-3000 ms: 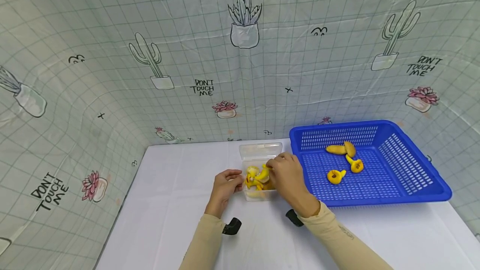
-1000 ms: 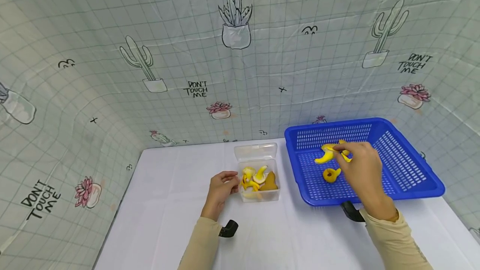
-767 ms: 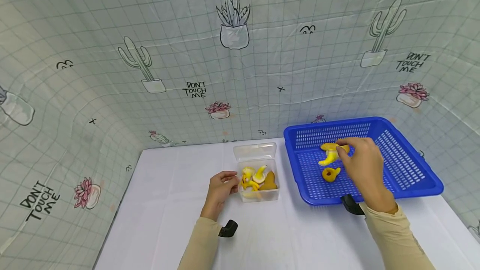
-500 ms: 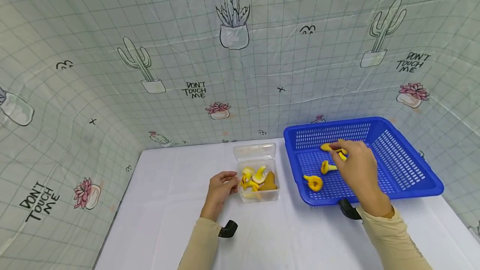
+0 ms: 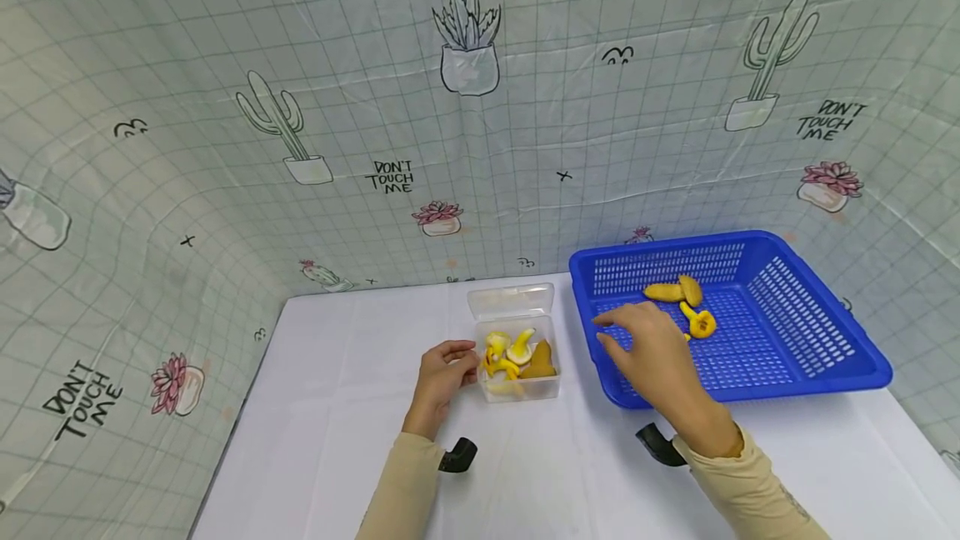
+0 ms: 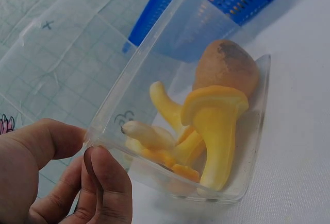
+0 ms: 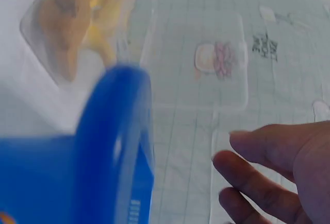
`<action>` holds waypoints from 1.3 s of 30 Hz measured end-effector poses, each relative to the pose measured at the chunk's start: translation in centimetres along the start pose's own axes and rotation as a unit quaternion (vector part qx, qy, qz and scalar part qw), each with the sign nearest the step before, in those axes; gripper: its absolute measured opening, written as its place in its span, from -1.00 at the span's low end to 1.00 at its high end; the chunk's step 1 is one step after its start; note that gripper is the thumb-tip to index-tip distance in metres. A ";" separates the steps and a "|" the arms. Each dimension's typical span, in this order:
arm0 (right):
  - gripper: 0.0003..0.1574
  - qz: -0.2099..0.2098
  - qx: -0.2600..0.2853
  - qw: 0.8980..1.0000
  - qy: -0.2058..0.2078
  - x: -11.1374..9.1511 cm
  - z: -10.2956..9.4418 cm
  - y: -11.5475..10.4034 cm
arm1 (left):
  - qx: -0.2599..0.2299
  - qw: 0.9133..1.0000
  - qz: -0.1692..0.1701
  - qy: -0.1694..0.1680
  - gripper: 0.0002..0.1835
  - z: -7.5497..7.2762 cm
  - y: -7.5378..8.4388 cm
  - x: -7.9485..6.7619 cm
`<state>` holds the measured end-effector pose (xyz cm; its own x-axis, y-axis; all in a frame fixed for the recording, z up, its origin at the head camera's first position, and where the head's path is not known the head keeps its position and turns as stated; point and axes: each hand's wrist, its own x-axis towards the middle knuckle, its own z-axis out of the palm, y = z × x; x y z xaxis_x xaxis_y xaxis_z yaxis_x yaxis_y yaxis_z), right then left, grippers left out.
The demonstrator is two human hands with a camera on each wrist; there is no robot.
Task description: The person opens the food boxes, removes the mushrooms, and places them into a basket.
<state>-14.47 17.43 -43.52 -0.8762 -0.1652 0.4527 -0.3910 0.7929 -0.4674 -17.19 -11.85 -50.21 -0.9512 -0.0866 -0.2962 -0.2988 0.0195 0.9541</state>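
My left hand (image 5: pixel 441 382) pinches the rim of a clear plastic box (image 6: pixel 121 80) at its left side, thumb and fingers at the corner. Several mushrooms lie inside: yellow ones (image 6: pixel 219 136), a pale-stemmed one (image 6: pixel 149 134) and a brown one (image 6: pixel 227 69). My right hand (image 5: pixel 660 361) hovers over the left part of the blue basket (image 5: pixel 873 373), thumb and fingers apart with nothing between them. Behind it in the basket lie a tan mushroom (image 5: pixel 663 292) and a yellow chanterelle (image 5: pixel 702 324); the hand hides other mushrooms there.
The box's lid (image 5: pixel 512 302) stands tipped back on its far side. A white cloth covers the table (image 5: pixel 345 407), and a patterned curtain (image 5: pixel 360 232) rises behind it. Between box and basket is a narrow strip of table.
My right hand took a yellow mushroom from the box, carried it right and let it go in the basket. It has since come back left. The left hand has stayed at the box.
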 end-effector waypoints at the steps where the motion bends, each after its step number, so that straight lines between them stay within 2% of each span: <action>1: -0.76 -0.005 0.002 1.000 -0.006 0.1 0.2 -0.2 | 0.000 1.000 0.001 0.000 -0.65 0.0 0.0 0.0; 9: -0.75 -0.033 0.001 0.999 -0.041 0.5 2.4 -1.7 | -0.002 1.000 0.003 -0.001 -0.66 0.3 0.3 0.0; 21: -0.73 -0.069 0.017 0.996 -0.060 1.6 5.7 -3.7 | 0.004 1.000 -0.005 0.001 -0.65 0.3 0.3 0.1; 32: -0.73 -0.091 0.020 0.992 -0.083 2.5 8.4 -4.6 | -0.002 1.000 -0.006 0.002 -0.66 0.1 0.3 0.0; 39: -0.72 -0.094 0.012 0.991 -0.095 2.8 9.4 -5.1 | -0.010 1.000 -0.006 -0.001 -0.66 0.0 0.3 -0.1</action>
<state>-17.62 7.43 -46.96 -0.8239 -0.4178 0.3828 -0.5564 0.7243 -0.4071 -17.21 -11.79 -49.92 -0.9479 -0.0838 -0.3073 -0.3082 -0.0017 0.9513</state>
